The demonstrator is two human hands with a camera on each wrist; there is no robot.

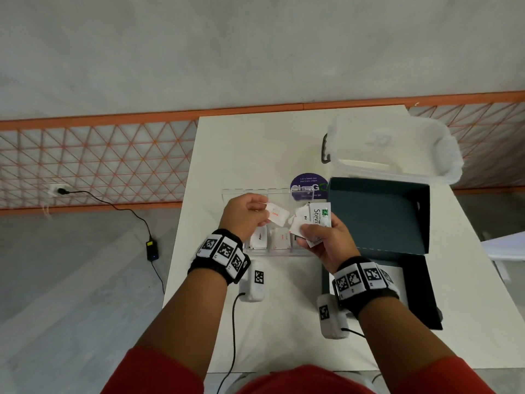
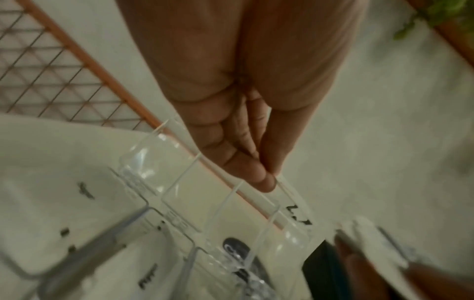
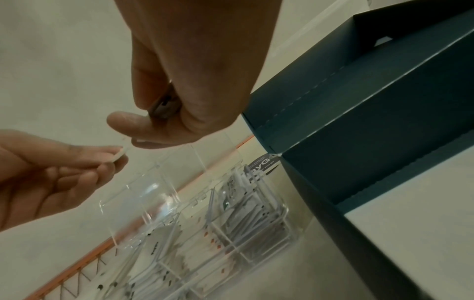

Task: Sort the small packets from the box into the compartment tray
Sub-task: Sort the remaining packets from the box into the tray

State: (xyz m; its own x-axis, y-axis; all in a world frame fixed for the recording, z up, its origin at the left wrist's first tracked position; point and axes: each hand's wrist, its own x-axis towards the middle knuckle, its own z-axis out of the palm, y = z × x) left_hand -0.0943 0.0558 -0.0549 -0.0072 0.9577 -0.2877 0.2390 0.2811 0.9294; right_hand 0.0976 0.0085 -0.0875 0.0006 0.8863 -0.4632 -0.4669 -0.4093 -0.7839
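Your left hand (image 1: 244,216) pinches a single white packet with red print (image 1: 277,214) between thumb and fingertips, holding it above the clear compartment tray (image 1: 235,192); the red lettering on it is too small to read. Your right hand (image 1: 324,240) is curled around a fanned bunch of packets (image 1: 312,220), held just right of the single one and apart from it. The front packet of that bunch is white with a green logo and reads "Stevi", the rest of the word hidden behind your thumb. Another in the bunch shows dark letters that you cannot make out.

The tray sits on the white table (image 1: 255,149) under both hands. Its near compartments already hold white packets with red print (image 1: 279,238); in the right wrist view, the compartment nearest the box holds packets with dark and green marks, unreadable there. The far left compartments look bare.

The dark teal box (image 1: 380,214) stands open just right of the tray, its lid raised. Behind the tray lies a purple round sticker (image 1: 308,182) reading "Let's keep our pantries clean", with larger white and green letters partly covered. A clear plastic tub (image 1: 397,146) rests behind the box.
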